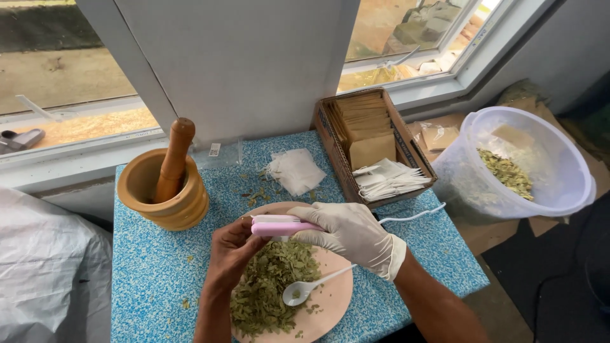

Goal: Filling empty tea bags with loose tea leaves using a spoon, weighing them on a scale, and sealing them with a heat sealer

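Right hand, in white glove, clamped over pink and white handheld sealer; fingers wrapped over top, device pressed shut. White cord trailing right from it across table. Left hand, bare, fingertips pinched at near left end of sealer, seemingly holding a small sachet between its bars; sachet itself not visible, so not certain.

Directly below: pinkish round plate heaped with dried green leaves, white plastic spoon lying on right part of heap. Plate on blue speckled tabletop.

Far left: wooden mortar with pestle leaning inside. Far centre: loose white filter bags. Far right: cardboard box of brown envelopes and white sachets. Right, off the table: translucent tub with more leaves.

Risks: bare fingertips close to sealing bar, burn or pinch possible if grip slips. Leaf crumbs caught in seam would leave weak seal. Cord could snag and drag spoon or plate.

Hidden: sealer's jaw line covered by glove; near edge of plate and both forearms cut off by frame; cord's far end out of sight.
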